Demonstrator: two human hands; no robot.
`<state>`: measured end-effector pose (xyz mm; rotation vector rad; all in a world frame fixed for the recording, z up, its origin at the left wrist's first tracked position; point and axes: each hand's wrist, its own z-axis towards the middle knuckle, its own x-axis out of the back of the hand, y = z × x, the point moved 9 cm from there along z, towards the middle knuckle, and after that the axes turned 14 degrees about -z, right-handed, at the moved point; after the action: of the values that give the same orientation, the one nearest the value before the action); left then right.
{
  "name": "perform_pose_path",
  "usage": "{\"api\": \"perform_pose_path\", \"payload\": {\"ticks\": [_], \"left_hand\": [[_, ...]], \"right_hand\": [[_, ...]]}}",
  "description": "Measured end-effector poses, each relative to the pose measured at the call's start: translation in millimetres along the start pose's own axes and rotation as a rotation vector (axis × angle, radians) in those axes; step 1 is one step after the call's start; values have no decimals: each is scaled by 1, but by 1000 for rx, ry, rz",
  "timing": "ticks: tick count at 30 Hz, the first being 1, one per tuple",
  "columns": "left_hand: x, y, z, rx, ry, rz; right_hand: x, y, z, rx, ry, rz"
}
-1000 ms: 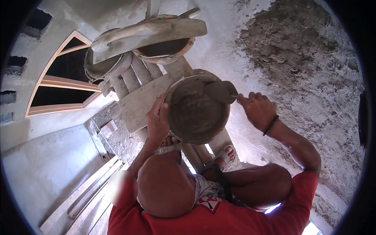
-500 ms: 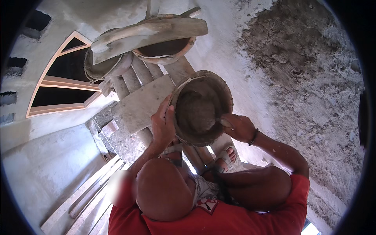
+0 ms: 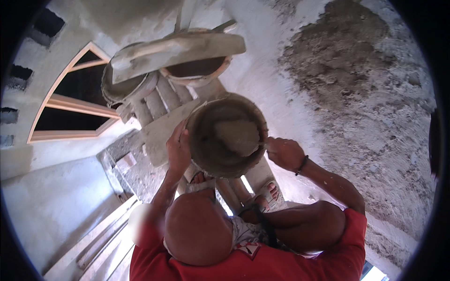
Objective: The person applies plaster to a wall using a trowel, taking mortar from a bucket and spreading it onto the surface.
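Note:
A round bucket with a mortar-crusted rim stands in front of me, with wet grey mortar inside. My left hand is closed on its left rim, thumb toward the inside. My right hand, with a dark band at the wrist, is closed round the handle of a trowel at the bucket's right edge. A heap of mortar lies over the trowel's blade inside the bucket and hides most of it.
A long wooden float lies across two more buckets, a left one and a right one. A flat board rests on the plank platform under my feet. Rough, partly plastered wall rises at right; a wooden window frame is at left.
The bucket has shifted left and slightly toward me, along with my left hand. The mortar heap on the trowel now shows more plainly. The whole view has shifted a little.

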<state>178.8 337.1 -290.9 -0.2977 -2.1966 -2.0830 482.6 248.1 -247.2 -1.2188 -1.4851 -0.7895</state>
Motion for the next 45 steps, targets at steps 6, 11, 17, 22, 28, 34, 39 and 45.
{"api": "perform_pose_path", "payload": {"ticks": [6,11,17,22,28,34,39,45], "left_hand": [[3,-1,6,-146,0,-106],[-5,14,6,-110,-8,-126],[-5,10,8,-33,-6,-129],[11,4,8,-45,12,-150],[-8,-17,10,-6,-1,-174],[8,-5,22,-13,44,-136],[-32,9,25,-37,-68,-304],[4,-55,-15,394,103,-521]], "right_hand": [[55,10,3,-79,-56,102],[204,12,-11,-143,91,179],[362,-7,-50,215,433,270],[406,10,-71,333,405,655],[481,252,-160,-659,631,-252],[527,177,-222,-836,843,-280],[372,177,-145,-591,426,2],[161,68,-42,-146,-193,194]]}}
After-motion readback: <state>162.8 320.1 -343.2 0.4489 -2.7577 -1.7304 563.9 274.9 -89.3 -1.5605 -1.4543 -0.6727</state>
